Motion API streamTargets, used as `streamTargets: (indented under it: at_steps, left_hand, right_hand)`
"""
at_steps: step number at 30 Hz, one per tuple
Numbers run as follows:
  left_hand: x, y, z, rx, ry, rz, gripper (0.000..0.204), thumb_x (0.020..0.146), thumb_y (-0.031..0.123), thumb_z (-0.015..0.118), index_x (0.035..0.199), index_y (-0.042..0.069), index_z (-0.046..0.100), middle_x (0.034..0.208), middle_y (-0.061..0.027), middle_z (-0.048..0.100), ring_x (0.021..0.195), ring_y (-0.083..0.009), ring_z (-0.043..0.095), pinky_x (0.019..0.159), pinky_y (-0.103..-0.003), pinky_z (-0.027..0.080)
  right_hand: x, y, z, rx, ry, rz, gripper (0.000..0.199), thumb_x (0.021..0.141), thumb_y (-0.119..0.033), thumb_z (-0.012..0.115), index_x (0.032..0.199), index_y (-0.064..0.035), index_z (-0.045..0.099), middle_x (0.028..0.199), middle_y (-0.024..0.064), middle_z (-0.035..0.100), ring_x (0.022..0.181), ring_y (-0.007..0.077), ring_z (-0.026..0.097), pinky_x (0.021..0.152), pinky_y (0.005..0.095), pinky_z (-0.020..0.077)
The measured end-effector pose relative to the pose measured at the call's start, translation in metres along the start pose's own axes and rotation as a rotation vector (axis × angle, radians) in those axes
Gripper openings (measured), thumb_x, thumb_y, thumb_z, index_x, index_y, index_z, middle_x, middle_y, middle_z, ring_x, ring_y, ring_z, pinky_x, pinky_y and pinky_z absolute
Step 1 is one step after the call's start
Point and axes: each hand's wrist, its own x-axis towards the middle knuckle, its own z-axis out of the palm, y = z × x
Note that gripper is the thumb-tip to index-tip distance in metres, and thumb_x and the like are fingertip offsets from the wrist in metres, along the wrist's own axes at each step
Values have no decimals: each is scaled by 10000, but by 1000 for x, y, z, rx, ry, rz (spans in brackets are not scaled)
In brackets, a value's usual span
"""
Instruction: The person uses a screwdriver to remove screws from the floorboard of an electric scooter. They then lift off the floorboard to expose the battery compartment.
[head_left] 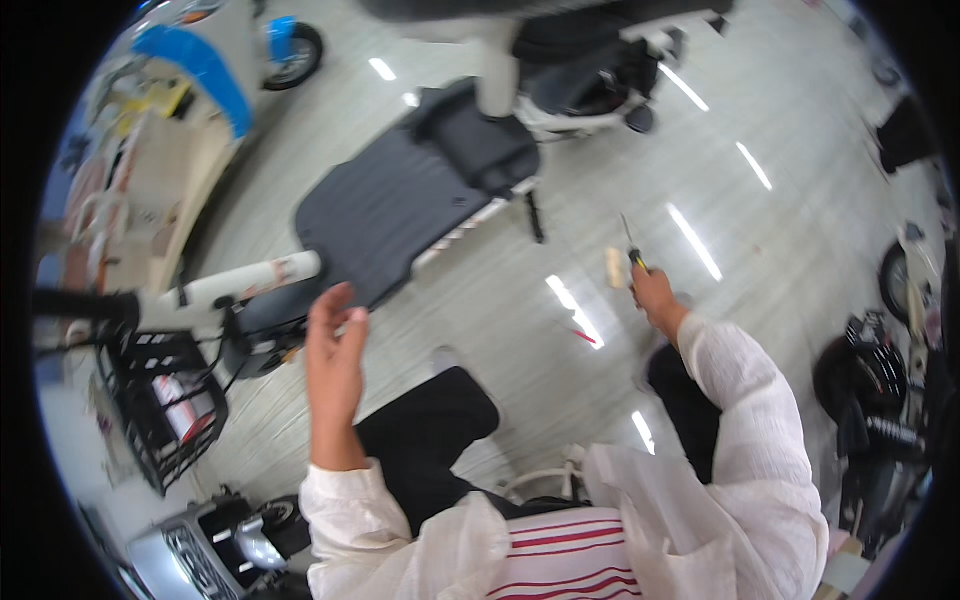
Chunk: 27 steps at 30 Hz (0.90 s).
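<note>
Two hands: left hand (336,368) empty, thumb apart, near one grey-decked scooter (400,195); right hand (655,292) around one screwdriver (636,257).

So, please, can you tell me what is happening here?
A person holds a screwdriver in the right hand, its tip pointing forward. The left hand is open and looks empty, near the dark footboard of a scooter. A small red thing and a pale block lie on the floor.
</note>
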Motion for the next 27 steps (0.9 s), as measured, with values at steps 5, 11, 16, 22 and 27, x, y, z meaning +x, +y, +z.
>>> streamTargets:
  at_steps: [5, 11, 16, 22, 27]
  left_hand:
    - [-5, 4, -35, -718, 239, -78, 378, 904, 180, 562, 1227, 4, 477, 1154, -92, 542, 958, -148, 520, 806, -285, 430]
    - [9, -65, -2, -629, 289, -347, 368, 906, 164, 540, 1220, -12, 466, 1097, -97, 556, 912, -124, 517, 756, -277, 439]
    - [22, -214, 31, -265, 140, -650, 278, 937, 273, 494, 1152, 97, 506, 805, -12, 494, 662, -132, 459, 537, -289, 407]
    - [19, -184, 99, -874, 161, -690, 315, 973, 187, 431, 1276, 106, 463, 906, -36, 577, 676, -130, 509, 542, -273, 453]
    - [41, -205, 89, -827, 299, -730, 401, 970, 149, 426, 1365, 216, 409, 867, -9, 567, 624, -101, 483, 520, -256, 431]
  right_hand:
    - [-89, 27, 118, 386, -169, 113, 215, 867, -267, 521, 771, -77, 497, 593, 14, 455, 434, 106, 420, 346, 260, 293]
    - [-236, 50, 198, 428, -336, 119, 325, 889, -375, 603, 963, -68, 524, 674, 11, 515, 475, 75, 422, 377, 221, 302]
    - [-281, 57, 217, 463, -600, 116, 306, 897, -354, 599, 1017, -79, 538, 728, 2, 542, 570, 64, 452, 410, 198, 316]
    - [-248, 74, 219, 343, -589, 50, 315, 903, -369, 584, 1027, -80, 570, 759, 2, 554, 592, 69, 467, 431, 205, 330]
    - [-231, 67, 244, 248, -583, 14, 336, 904, -375, 580, 1048, -72, 578, 754, 6, 551, 604, 79, 479, 456, 217, 345]
